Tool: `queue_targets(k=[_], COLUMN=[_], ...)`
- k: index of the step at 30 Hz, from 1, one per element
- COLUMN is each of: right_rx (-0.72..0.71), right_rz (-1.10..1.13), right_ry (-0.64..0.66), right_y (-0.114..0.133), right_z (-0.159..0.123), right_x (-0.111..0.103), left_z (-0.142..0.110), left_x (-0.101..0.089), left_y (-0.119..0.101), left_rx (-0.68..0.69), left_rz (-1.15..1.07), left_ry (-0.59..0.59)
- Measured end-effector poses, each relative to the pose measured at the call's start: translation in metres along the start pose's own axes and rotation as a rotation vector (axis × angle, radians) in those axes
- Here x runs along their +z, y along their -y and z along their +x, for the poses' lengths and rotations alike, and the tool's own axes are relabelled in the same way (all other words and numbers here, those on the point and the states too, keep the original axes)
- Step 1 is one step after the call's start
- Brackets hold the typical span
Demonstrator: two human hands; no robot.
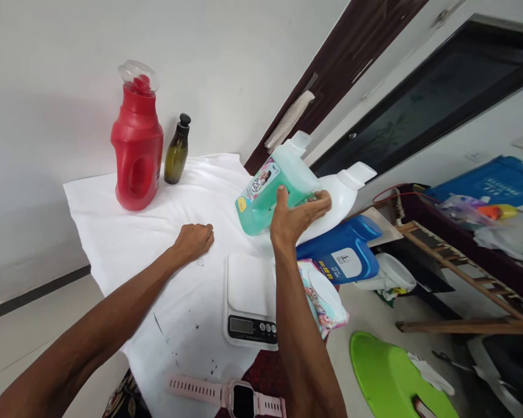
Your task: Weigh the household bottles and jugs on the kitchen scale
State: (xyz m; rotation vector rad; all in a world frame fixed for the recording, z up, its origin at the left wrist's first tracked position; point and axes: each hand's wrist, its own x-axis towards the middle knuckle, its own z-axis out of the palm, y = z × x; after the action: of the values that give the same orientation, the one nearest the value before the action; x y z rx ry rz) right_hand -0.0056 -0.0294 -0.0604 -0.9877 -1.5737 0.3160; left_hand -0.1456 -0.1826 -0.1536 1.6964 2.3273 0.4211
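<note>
My left hand (194,241) rests on the white cloth (192,203) with its fingers curled into a fist, nothing visible in it. My right hand (294,217) is at the handle side of a green bottle of liquid detergent (264,194), thumb raised and apart, fingers stretched to the right. No firm grip on the bottle shows. Just behind those fingers, a white bottle (337,200) leans right in view, beside a blue bottle (342,249). Below the green bottle lies a white digital scale (248,290) with a dark display, partly hidden by my right forearm.
A red jug (137,151) and a small olive-green bottle (176,154) stand at the back left by the wall. A wipes pack (326,296) lies at the table's right edge. A pink watch (242,397) is in front. A green basin (392,377) sits on the floor.
</note>
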Motion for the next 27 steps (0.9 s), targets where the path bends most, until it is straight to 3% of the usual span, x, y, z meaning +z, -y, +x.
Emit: queue_targets(k=[2,3,6,8,12,16,18,21,24,27], right_rx=[-0.121,-0.183,-0.301,-0.234,0.011,0.182,0.189,0.116,0.085,0.073], right_rz=[-0.123,-0.107,0.106,0.234,0.321,0.268,0.229,0.23,0.296,0.395], right_ry=[-0.058,-0.011,0.336,0.527,0.716,0.806,0.842,0.809,0.734,0.649], right_y=[0.024,0.036,0.064,0.076,0.1,0.125,0.131,0.125,0.108,0.087], right_z=[-0.012,-0.018,-0.033,-0.037,-0.028,-0.016,-0.014,-0.019,-0.025,-0.023], right_x=[-0.001,0.006,0.053,0.101,0.193,0.244,0.253,0.248,0.226,0.189], left_z=[-0.001,-0.001,-0.001,0.0,0.003,0.006,0.006,0.005,0.003,0.002], left_x=[0.0,0.0,0.0,0.0,0.001,0.002,0.001,0.001,0.001,0.001], left_y=[0.0,0.0,0.0,0.001,0.002,0.002,0.002,0.002,0.002,0.002], left_rx=[0.004,0.004,0.003,0.002,0.008,0.012,0.014,0.023,0.026,0.029], left_rz=[-0.014,-0.02,-0.032,-0.037,-0.042,-0.041,-0.04,-0.043,-0.041,-0.038], left_ry=[-0.002,-0.002,-0.001,0.003,0.017,0.052,0.06,0.061,0.048,0.035])
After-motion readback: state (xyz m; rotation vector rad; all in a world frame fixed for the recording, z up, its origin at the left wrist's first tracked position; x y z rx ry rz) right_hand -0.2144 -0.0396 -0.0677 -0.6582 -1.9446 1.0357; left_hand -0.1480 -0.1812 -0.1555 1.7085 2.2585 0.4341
